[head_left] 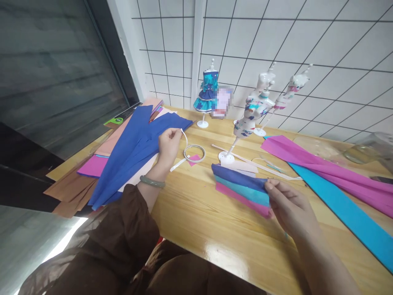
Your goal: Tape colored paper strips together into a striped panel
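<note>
My left hand [170,143] pinches the loose end of a strip of white tape [185,137], which runs down to a tape roll [194,153] lying on the table. Under the roll is a small pink paper piece [193,159]. On the right, my right hand [290,203] grips one end of a layered strip of crepe paper [241,188], dark blue over teal over pink, held above the tabletop. Just beyond it stands a small white mannequin [250,114] spotted with colour.
Blue crepe paper [132,143] lies over peach, pink and brown sheets at left. A mannequin in a blue dress [208,92] stands at the back. Magenta paper [322,168] and a turquoise strip [344,213] cross the right side, near a clear jar [365,149].
</note>
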The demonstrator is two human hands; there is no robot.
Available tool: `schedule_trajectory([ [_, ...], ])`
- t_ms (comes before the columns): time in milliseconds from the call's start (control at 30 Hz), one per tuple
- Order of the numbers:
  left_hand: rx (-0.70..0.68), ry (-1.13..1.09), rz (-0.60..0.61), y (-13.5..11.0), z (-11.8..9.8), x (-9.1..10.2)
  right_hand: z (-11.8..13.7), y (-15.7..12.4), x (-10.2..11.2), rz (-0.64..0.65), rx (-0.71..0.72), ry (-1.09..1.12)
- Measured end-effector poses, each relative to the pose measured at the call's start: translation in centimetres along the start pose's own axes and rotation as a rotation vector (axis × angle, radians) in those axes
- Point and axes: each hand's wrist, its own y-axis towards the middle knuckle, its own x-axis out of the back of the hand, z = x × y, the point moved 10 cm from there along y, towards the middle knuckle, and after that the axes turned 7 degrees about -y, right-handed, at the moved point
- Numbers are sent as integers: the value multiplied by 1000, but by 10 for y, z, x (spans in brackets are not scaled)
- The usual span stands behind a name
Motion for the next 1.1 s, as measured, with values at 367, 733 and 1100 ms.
schedule_trajectory([
  [367,83,-162,-48,11,6,8,-21,-13,-36,275,-335,139],
  [733,35,580,235,0,28,-10,-41,-16,-49,472,-269,-262],
  [1100,-45,332,133,5,13,-7,-28,-19,-50,487,-281,-208],
])
